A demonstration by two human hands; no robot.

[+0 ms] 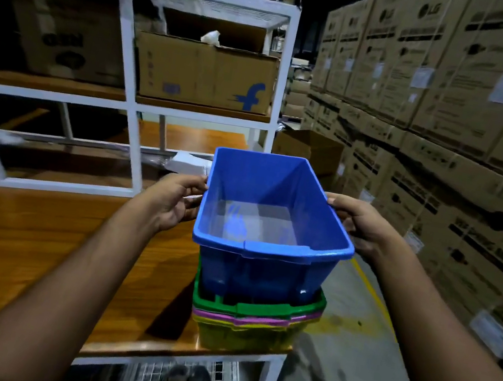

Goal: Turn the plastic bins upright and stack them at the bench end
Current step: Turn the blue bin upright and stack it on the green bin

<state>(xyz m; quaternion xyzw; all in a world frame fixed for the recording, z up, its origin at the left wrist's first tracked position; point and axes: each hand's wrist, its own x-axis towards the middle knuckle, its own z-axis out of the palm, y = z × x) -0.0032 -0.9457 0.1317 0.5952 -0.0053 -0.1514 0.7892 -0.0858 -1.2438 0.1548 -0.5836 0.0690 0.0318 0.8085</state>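
A blue plastic bin [268,222] is upright and empty, its base sunk partway into a stack of nested bins. My left hand [176,201] grips its left rim and my right hand [359,227] grips its right rim. Under it lie a green bin [257,310], a pink bin [243,319] and a yellow bin [240,336], only their rims and upper walls showing. The stack stands at the right end of the wooden bench [35,255], close to its front corner.
A white metal shelf frame [130,72] rises behind the bench with a cardboard box [206,74] on it. Tall stacks of cardboard cartons [454,107] wall the right side across a concrete aisle [349,354]. A wire shelf [148,378] lies below the bench.
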